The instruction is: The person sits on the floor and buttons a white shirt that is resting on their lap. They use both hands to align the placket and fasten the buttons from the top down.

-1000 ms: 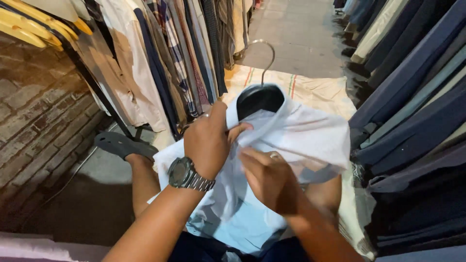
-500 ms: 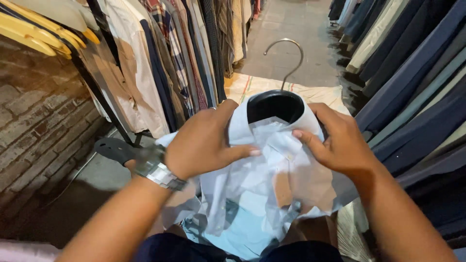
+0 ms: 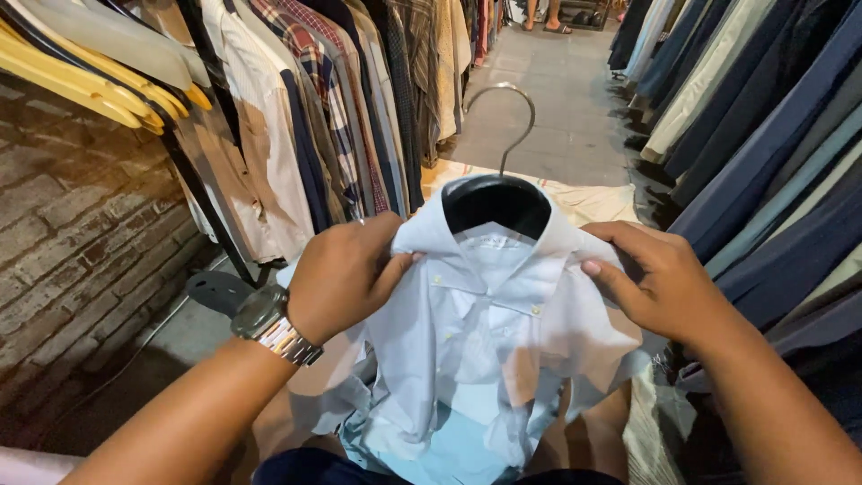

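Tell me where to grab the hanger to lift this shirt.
Judging by its pose, take the metal hook from above: it stands bare and upright over the black hanger, while the pale shirt covers the shoulders, where the left hand and right hand grip the collar.

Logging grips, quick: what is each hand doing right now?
Left hand: closed on the pale shirt collar.
Right hand: gripping the shirt's other shoulder.

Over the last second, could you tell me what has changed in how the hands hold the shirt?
The right hand moved from the shirt's front out to the right side of the collar and gripped it. The left hand shifted slightly to hold the left side of the collar. The pale shirt now sits squarely on the black hanger, whose hook shows fully. The hanging clothes stayed put.
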